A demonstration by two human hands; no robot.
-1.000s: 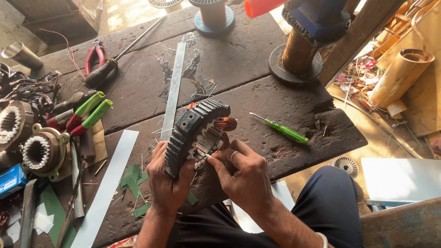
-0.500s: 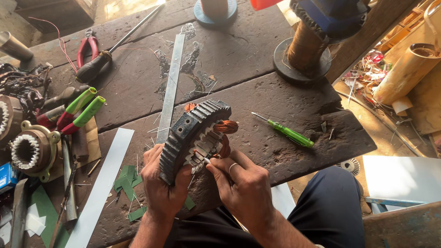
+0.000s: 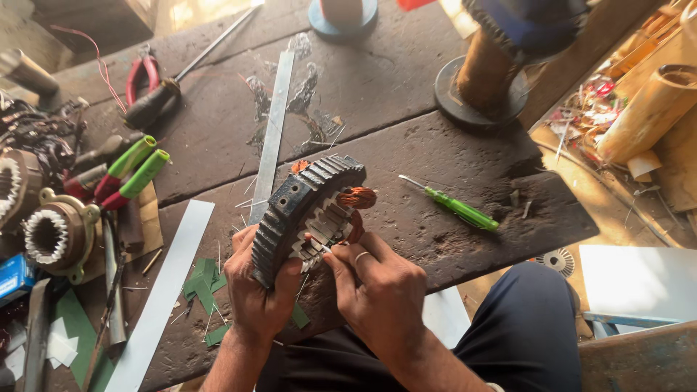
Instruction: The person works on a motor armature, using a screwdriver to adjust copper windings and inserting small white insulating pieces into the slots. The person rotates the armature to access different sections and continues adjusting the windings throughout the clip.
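- My left hand point(image 3: 255, 301) grips the dark ribbed motor stator point(image 3: 301, 210) by its lower outer rim, holding it tilted on edge above the dark wooden workbench point(image 3: 465, 145).
- My right hand point(image 3: 377, 287), a ring on one finger, pinches at the pale inner teeth of the stator, fingertips pressed into a slot.
- A copper winding point(image 3: 356, 197) shows at the stator's upper inner side.
- A green-handled screwdriver point(image 3: 457, 209) lies on the bench, just right of the stator.
- A long metal strip point(image 3: 274, 131) lies behind the stator.
- Green-handled pliers point(image 3: 131, 174) rest far left, near a second stator point(image 3: 54, 236).
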